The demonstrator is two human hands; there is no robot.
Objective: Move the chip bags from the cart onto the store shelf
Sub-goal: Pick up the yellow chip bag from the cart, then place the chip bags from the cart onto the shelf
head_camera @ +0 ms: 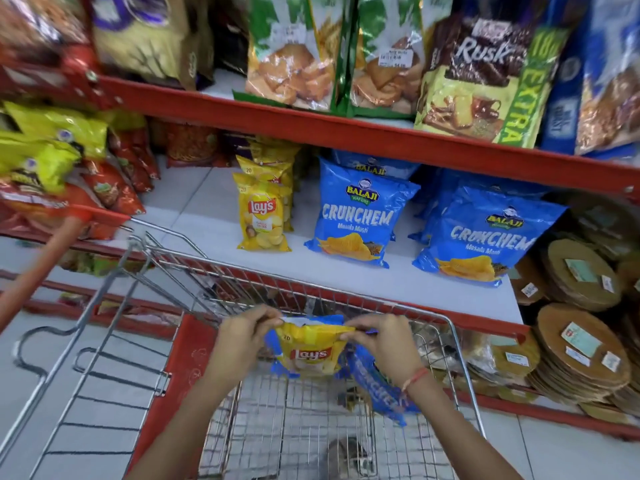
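Yellow Lay's bag (pixel 310 351) pinched at top edge by both hands' fingers (pixel 356 336), above cart (pixel 453 327), bare shelf (pixel 207 223) ahead

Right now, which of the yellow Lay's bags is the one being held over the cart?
The yellow Lay's bag pinched at its top edge by the left hand and right hand; the other Lay's bags stand on the shelf.

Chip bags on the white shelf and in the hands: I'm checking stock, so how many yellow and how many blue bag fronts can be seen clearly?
Yellow bags: 2, one on the shelf and one held by the left hand and right hand over the cart
Blue bags: 2
Total: 4
More bags sit behind these, partly hidden, uncounted.
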